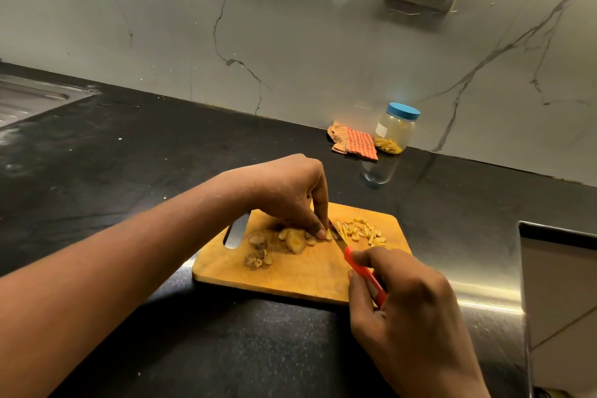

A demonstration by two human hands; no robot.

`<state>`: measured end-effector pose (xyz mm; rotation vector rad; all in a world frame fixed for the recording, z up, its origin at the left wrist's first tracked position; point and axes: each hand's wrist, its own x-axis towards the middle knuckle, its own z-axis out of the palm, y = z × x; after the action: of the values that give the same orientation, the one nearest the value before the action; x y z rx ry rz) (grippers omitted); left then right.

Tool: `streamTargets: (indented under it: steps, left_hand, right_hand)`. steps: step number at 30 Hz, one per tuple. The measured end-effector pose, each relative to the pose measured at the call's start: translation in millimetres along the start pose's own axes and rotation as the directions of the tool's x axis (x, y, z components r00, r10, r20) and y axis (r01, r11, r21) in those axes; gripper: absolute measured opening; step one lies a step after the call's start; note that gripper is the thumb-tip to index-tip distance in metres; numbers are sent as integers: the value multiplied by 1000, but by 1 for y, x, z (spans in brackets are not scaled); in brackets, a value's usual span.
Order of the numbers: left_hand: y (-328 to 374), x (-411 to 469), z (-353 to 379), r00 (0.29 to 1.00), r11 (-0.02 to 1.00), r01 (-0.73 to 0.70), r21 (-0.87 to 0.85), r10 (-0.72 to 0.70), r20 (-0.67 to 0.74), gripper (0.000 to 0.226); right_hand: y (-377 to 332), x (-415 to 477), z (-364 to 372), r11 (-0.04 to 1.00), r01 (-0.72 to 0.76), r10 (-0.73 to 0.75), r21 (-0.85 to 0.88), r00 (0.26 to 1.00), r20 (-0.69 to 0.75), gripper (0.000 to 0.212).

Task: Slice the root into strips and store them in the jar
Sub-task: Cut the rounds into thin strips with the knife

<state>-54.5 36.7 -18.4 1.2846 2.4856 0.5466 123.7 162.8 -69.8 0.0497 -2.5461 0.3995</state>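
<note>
Root [295, 241] work is partway through, by my judgement. One knobbly chunk and a few flat slices lie mid-board, uncut, and a loose heap of strips [361, 231] lies just right of the blade, too many and too small to count surely.

The left hand [290, 191] arches over the slices, its fingertips pressing them down beside the blade. The right hand [403, 300] grips the red handle of the one knife [361, 271], whose tip rests at the slices. Two small clusters of brownish trimmings [256, 252] lie on the near left of the single wooden cutting board [290, 284].

Well apart, against the wall, stands the one jar [395, 129], with its blue lid [403, 110] on and some yellow strips at the bottom. So some storing looks done. The remaining root has to be cut, the lid taken off and the heap moved in. One checked cloth [353, 140] lies just beside the jar on the dark counter [129, 171].
</note>
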Motion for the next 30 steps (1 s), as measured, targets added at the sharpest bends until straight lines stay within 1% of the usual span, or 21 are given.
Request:
streamTargets:
  steps: [6, 10, 14, 17, 19, 22, 25, 30]
  left_hand:
    - [1, 1, 1, 1000, 1000, 7, 4, -7, 2, 18]
    - [6, 1, 2, 1000, 999, -1, 49, 1, 5, 20]
    - [10, 1, 2, 1000, 996, 18, 84, -18, -5, 22]
    - [11, 1, 2, 1000, 994, 20, 111, -19, -13, 22]
    - [12, 0, 2, 1000, 994, 23, 111, -22, -13, 21]
    - [12, -1, 2, 1000, 996, 16, 89, -15, -8, 20]
    - [10, -2, 2, 1000, 999, 0, 41, 0, 1, 19]
    - [4, -2, 2, 1000, 1000, 0, -26, 0, 9, 17]
  right_hand:
    - [0, -1, -2, 999, -12, 16, -41, 996, 93, 28]
    - [0, -2, -8, 999, -9, 15, -53, 992, 128, 29]
    - [-4, -10, -14, 996, 17, -8, -89, 995, 98, 24]
    - [-10, -22, -19, 993, -29, 33, -117, 999, 33, 24]
    - [-9, -25, -21, 993, -33, 34, -114, 999, 13, 23]
    - [-10, -29, -25, 994, -61, 60, -90, 998, -19, 30]
    - [-12, -31, -28, 993, -116, 114, -31, 992, -57, 27]
    - [-10, -27, -22, 997, -75, 74, -4, 996, -57, 31]
